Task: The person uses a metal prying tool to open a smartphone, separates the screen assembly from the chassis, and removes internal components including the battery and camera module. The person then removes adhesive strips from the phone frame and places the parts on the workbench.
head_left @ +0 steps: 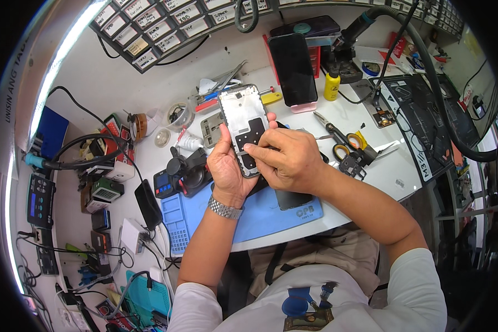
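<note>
My left hand [228,166] is wrapped round a phone frame [250,113], a slim tray with a silvery inside and black patches on its lower half. The frame is tilted up above the blue work mat [254,224]. My right hand [290,157] is closed, its fingers curled and its fingertips touching the black patch [250,134] on the frame. Whether something small is pinched there is hidden by the fingers. Beneath my right hand a dark flat piece [293,200] lies on the mat, partly covered.
A black phone [294,72] stands upright on a pink stand at the back. Scissors [346,145] and pliers [325,123] lie to the right, near a yellow bottle [332,86]. On the left are a black holder [187,171], another phone [148,203] and cables.
</note>
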Tool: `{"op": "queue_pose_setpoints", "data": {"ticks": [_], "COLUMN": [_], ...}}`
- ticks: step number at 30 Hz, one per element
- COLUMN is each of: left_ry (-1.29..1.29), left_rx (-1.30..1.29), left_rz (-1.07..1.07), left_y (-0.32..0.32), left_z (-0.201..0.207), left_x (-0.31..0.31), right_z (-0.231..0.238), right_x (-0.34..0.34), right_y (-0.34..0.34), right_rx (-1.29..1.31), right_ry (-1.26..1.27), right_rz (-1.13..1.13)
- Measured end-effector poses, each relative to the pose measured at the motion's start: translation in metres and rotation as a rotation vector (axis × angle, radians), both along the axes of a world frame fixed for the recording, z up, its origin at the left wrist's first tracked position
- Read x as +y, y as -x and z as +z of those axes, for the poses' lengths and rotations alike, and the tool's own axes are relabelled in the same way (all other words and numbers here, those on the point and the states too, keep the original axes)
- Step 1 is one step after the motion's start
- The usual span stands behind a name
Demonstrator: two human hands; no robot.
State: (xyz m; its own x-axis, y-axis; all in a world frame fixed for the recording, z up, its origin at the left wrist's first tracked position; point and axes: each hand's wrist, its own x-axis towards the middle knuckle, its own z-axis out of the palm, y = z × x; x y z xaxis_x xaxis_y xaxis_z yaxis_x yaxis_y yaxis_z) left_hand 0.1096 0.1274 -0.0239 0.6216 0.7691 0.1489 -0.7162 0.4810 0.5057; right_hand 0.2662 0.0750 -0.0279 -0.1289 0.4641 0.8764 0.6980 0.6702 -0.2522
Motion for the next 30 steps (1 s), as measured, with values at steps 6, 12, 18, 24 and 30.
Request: {"op": "queue_pose_setpoints", "data": {"ticks": [6,12,18,24,30], "left_ry": [0.001,-0.003,-0.035,0.016,0.011], "left_rx": [-0.031,-0.037,0.007,-0.043,0.006], "left_rz": [-0.02,-0.026,-0.054,-0.028,0.028], "left_y": [0.0,-0.0009,0.0011,0.0015,0.0022], "left_z": [-0.0013,-0.0013,-0.0027,0.0008,0.0035], "left_x": [0.0001,-0.0007,0.0025,0.0042,0.003], "right_z": [-0.0013,-0.0011,-0.0013,0.0003,0.0031], "right_x": [0.0016,0.0025,0.0002,0.0003,0.0009], "right_y": [-0.0021,-0.0042,-0.0025,0.0004,0.0035], "right_rx": [-0.013,-0.023,-0.056,0.052,0.098], "right_ry": [-0.02,-0.033,-0.074,-0.006,0.013], "right_rz": [0.018,0.033,0.139,0.031,0.035]}}
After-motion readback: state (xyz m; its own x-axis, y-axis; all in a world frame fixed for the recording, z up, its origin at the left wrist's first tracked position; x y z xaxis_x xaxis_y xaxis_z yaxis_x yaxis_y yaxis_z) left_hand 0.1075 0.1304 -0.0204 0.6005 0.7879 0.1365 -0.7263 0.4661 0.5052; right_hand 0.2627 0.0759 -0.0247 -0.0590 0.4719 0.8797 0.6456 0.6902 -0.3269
